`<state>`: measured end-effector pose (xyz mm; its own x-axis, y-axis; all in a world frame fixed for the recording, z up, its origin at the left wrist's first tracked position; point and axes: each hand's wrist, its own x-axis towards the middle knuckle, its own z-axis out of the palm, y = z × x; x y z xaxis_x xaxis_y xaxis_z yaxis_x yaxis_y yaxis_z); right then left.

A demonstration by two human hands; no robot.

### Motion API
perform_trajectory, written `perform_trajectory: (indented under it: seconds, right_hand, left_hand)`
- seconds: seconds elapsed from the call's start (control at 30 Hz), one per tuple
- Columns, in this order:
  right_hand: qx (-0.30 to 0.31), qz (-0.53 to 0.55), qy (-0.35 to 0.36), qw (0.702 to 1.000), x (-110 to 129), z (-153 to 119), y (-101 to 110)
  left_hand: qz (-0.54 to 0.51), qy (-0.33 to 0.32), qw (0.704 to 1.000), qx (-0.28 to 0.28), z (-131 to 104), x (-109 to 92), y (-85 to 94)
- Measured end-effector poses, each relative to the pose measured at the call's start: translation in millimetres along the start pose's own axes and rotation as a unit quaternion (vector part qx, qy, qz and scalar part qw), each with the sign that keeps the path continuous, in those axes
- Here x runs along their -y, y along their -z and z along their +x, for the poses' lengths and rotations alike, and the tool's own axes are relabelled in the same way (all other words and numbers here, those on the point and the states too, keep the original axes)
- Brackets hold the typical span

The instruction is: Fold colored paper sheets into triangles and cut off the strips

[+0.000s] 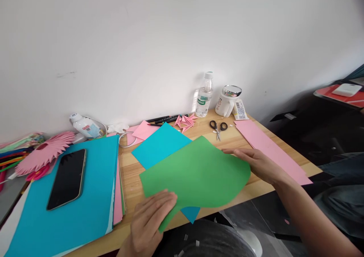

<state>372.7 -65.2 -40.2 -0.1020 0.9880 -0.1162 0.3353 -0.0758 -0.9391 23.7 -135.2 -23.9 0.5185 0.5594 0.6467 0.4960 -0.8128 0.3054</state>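
A large green sheet of paper (196, 173) is bent in a curve above the table's front edge. My left hand (155, 219) is closed on its lower left corner, fingers together on top. On the right side my right hand (256, 164) holds the sheet's edge, with part of the fingers behind the paper. Beneath the green sheet lies a blue sheet (162, 145); a blue corner also shows below it, near the front edge. Black-handled scissors (218, 128) lie with slightly parted blades beyond the green sheet. Folded pink paper pieces (185, 122) sit near the wall.
A phone (67, 178) rests on a blue paper stack (99, 188) at the left. Along the back stand a water bottle (204, 97) and a white mug (226, 103). Pink strips (270, 149) lie at the right. A fanned pink paper piece (42, 154) is far left.
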Motion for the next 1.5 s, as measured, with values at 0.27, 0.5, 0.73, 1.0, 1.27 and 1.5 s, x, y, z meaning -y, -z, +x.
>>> perform_trajectory:
  seconds: [0.27, 0.5, 0.73, 1.0, 1.27, 1.5]
  right_hand:
    - [-0.167, -0.110, 0.146, 0.969, 5, 11, 24]
    - [-0.070, -0.221, 0.281, 0.931, 22, -13, -44]
    - [0.189, -0.172, 0.155, 0.954, 47, -18, -106]
    - [0.248, -0.100, 0.017, 0.963, 28, 24, -88]
    - [0.155, -0.279, 0.183, 0.930, 25, 63, -86]
    - [0.060, -0.248, 0.207, 0.945, 1, 72, -87]
  left_hand:
    - [-0.013, -0.077, 0.997, 0.029, 14, 1, -10.6]
    - [-0.144, 0.084, 0.986, 0.018, 3, 12, -60.5]
    - [-0.111, 0.261, 0.954, 0.095, 13, 18, -45.5]
    - [0.030, 0.222, 0.959, 0.171, -14, 50, -44.4]
    - [0.019, 0.236, 0.953, 0.187, -6, 49, -37.1]
    - [0.102, 0.172, 0.962, 0.185, -7, 55, -41.8]
